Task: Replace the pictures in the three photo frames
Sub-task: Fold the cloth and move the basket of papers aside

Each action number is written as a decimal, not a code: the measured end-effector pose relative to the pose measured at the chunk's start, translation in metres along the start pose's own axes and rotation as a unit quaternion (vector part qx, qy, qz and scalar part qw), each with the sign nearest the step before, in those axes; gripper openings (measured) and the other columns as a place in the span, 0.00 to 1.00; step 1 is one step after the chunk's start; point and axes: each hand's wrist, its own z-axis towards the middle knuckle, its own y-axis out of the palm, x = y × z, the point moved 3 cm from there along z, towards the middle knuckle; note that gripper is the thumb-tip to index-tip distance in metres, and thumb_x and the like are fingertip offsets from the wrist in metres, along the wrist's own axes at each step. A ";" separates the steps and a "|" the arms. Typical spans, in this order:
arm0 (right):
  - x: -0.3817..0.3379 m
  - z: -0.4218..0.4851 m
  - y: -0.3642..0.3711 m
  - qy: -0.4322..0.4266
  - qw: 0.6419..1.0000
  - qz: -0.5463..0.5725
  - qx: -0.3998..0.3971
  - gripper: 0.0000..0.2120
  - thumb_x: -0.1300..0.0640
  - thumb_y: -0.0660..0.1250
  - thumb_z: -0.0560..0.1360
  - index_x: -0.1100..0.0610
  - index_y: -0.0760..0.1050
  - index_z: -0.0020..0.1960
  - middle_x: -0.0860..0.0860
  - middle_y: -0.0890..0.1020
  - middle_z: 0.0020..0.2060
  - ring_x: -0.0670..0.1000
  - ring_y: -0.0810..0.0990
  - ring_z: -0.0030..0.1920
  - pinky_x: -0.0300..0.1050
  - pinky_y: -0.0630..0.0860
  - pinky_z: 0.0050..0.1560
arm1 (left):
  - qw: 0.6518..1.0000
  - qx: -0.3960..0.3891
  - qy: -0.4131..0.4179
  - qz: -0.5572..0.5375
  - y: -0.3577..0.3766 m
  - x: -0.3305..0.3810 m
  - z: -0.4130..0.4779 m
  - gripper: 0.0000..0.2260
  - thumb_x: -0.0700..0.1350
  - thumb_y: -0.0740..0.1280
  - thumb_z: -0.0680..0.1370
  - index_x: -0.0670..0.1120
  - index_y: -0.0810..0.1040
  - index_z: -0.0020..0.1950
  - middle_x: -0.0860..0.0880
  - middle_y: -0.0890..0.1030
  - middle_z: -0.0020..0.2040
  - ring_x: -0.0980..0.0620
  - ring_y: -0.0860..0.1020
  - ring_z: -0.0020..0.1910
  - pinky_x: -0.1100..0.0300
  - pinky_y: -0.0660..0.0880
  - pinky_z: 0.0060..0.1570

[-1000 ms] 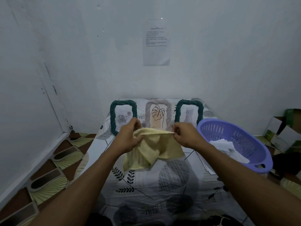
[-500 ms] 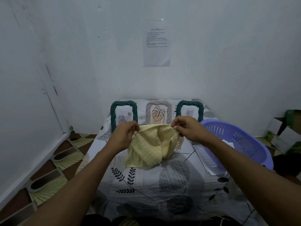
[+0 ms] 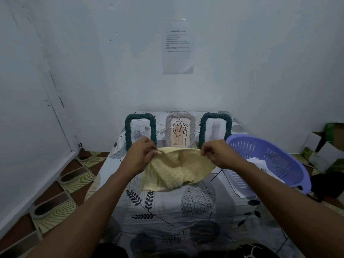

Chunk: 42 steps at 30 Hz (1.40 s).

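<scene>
While three photo frames [image 3: 180, 131] stood behind, a yellow cloth [image 3: 176, 170] hung spread.
Left hand [image 3: 141, 157] and right hand [image 3: 217, 155] pinched its top edge; the hem perhaps touched the sheet [image 3: 167, 211].

three photo frames stand upright, side by side, at the far end of a patterned sheet [image 3: 167, 205]. left dark green woven photo frame [image 3: 140, 116]: grey rose drawing [image 3: 138, 134]. centre pale grey woven photo frame [image 3: 180, 116]: leaf line drawing [image 3: 180, 128]. right dark green woven photo frame [image 3: 216, 116]: grey cat picture [image 3: 216, 130]. lower edges hidden.
</scene>
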 end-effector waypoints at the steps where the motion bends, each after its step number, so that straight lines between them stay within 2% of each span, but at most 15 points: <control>1: 0.002 0.000 0.001 0.006 1.000 0.006 -0.003 0.09 0.66 0.65 0.74 0.56 0.81 0.49 0.48 0.79 0.41 0.48 0.77 0.42 0.28 0.66 0.35 | 1.000 0.004 0.003 0.006 0.001 -0.001 0.001 0.04 0.41 0.69 0.76 0.43 0.83 0.47 0.48 0.76 0.49 0.50 0.75 0.46 0.60 0.72 0.46; 3: 0.005 -0.003 0.004 0.017 0.999 0.027 -0.001 0.09 0.63 0.68 0.73 0.55 0.79 0.52 0.50 0.79 0.42 0.50 0.77 0.43 0.32 0.68 0.36 | 1.000 0.026 0.003 0.012 0.000 -0.003 0.001 0.05 0.42 0.70 0.76 0.43 0.84 0.47 0.49 0.74 0.48 0.51 0.74 0.46 0.59 0.72 0.47; 6: 0.008 -0.005 0.004 0.022 0.999 0.025 0.012 0.12 0.66 0.68 0.72 0.52 0.76 0.51 0.52 0.80 0.44 0.52 0.79 0.44 0.37 0.72 0.36 | 0.996 0.082 -0.008 -0.025 -0.009 0.000 0.003 0.03 0.40 0.70 0.75 0.44 0.84 0.46 0.50 0.75 0.44 0.52 0.74 0.43 0.65 0.70 0.43; 13: -0.003 0.016 -0.082 0.004 0.957 0.210 0.200 0.06 0.65 0.71 0.73 0.58 0.75 0.46 0.51 0.79 0.35 0.48 0.76 0.33 0.40 0.73 0.36 | 0.978 0.153 -0.079 -0.122 -0.072 0.011 0.050 0.03 0.42 0.66 0.78 0.49 0.78 0.45 0.50 0.80 0.38 0.53 0.75 0.37 0.66 0.70 0.35; 15: -0.008 0.018 -0.094 -0.012 0.959 0.208 0.192 0.05 0.66 0.70 0.73 0.58 0.75 0.44 0.50 0.78 0.32 0.48 0.74 0.32 0.40 0.71 0.35 | 0.987 0.115 -0.060 -0.095 -0.081 0.020 0.058 0.04 0.42 0.65 0.79 0.49 0.75 0.45 0.50 0.79 0.37 0.54 0.74 0.34 0.68 0.69 0.33; 18: -0.004 0.021 -0.097 0.000 0.971 0.159 0.180 0.10 0.66 0.67 0.75 0.54 0.78 0.39 0.52 0.81 0.36 0.52 0.78 0.38 0.42 0.71 0.39 | 0.997 0.032 -0.025 -0.061 -0.081 0.027 0.061 0.09 0.35 0.62 0.79 0.47 0.76 0.43 0.51 0.78 0.37 0.58 0.72 0.33 0.71 0.67 0.31; 20: -0.003 0.020 -0.098 0.014 0.978 0.130 0.164 0.13 0.67 0.65 0.76 0.53 0.80 0.39 0.47 0.81 0.36 0.50 0.77 0.39 0.37 0.70 0.37 | 0.997 0.001 -0.022 -0.073 -0.081 0.029 0.061 0.11 0.32 0.61 0.78 0.45 0.78 0.41 0.54 0.77 0.36 0.59 0.72 0.33 0.70 0.68 0.32; 22: -0.003 0.020 -0.099 0.022 0.980 0.123 0.156 0.12 0.67 0.63 0.76 0.55 0.82 0.41 0.42 0.80 0.37 0.48 0.77 0.40 0.34 0.69 0.36 | 0.997 -0.007 -0.012 -0.073 -0.082 0.029 0.061 0.06 0.37 0.66 0.77 0.47 0.78 0.44 0.54 0.78 0.39 0.56 0.74 0.35 0.67 0.70 0.34; 23: -0.003 0.020 -0.100 0.027 0.979 0.131 0.157 0.11 0.67 0.63 0.76 0.57 0.83 0.43 0.43 0.80 0.38 0.49 0.77 0.42 0.34 0.70 0.37 | 0.997 -0.011 -0.003 -0.072 -0.082 0.030 0.060 0.04 0.39 0.70 0.75 0.47 0.77 0.46 0.53 0.78 0.41 0.55 0.75 0.36 0.67 0.71 0.34; 25: -0.001 0.018 -0.101 0.031 0.976 0.145 0.159 0.10 0.67 0.64 0.76 0.58 0.83 0.46 0.47 0.82 0.41 0.51 0.78 0.44 0.39 0.72 0.40 | 0.998 -0.011 0.002 -0.060 -0.080 0.029 0.059 0.11 0.40 0.74 0.72 0.48 0.74 0.48 0.51 0.79 0.43 0.50 0.76 0.37 0.66 0.74 0.35; 27: 0.003 0.017 -0.101 0.030 0.975 0.157 0.156 0.08 0.65 0.66 0.75 0.56 0.83 0.45 0.51 0.83 0.42 0.51 0.79 0.44 0.43 0.73 0.42 | 0.998 0.017 -0.017 -0.064 -0.078 0.026 0.060 0.13 0.39 0.75 0.71 0.48 0.72 0.48 0.49 0.81 0.43 0.46 0.79 0.39 0.57 0.77 0.39; 31: 0.012 0.014 -0.098 0.035 0.972 0.173 0.154 0.07 0.63 0.72 0.70 0.53 0.79 0.45 0.53 0.83 0.42 0.56 0.81 0.43 0.52 0.78 0.45 | 0.996 0.058 -0.037 -0.062 -0.076 0.022 0.060 0.07 0.39 0.73 0.73 0.46 0.78 0.46 0.49 0.82 0.41 0.50 0.81 0.40 0.57 0.78 0.42; 33: 0.014 0.014 -0.099 0.039 0.971 0.170 0.164 0.08 0.62 0.74 0.69 0.53 0.78 0.45 0.53 0.84 0.42 0.56 0.82 0.43 0.51 0.79 0.45 | 0.997 0.059 -0.027 -0.041 -0.075 0.020 0.059 0.01 0.40 0.71 0.75 0.45 0.80 0.45 0.49 0.81 0.38 0.51 0.79 0.37 0.59 0.75 0.39; 36: 0.017 0.015 -0.101 0.045 0.974 0.140 0.172 0.08 0.61 0.76 0.69 0.52 0.78 0.43 0.52 0.83 0.40 0.52 0.81 0.42 0.44 0.77 0.43 | 0.998 0.059 -0.017 -0.010 -0.075 0.017 0.058 0.05 0.43 0.67 0.78 0.45 0.81 0.44 0.49 0.79 0.34 0.54 0.74 0.31 0.59 0.69 0.35; 42: 0.015 0.015 -0.098 0.016 0.983 0.104 0.153 0.08 0.59 0.75 0.71 0.51 0.76 0.42 0.49 0.82 0.34 0.49 0.79 0.36 0.41 0.73 0.38 | 0.999 0.052 0.000 -0.009 -0.074 0.017 0.058 0.07 0.40 0.66 0.78 0.42 0.82 0.52 0.47 0.82 0.44 0.50 0.78 0.42 0.59 0.73 0.43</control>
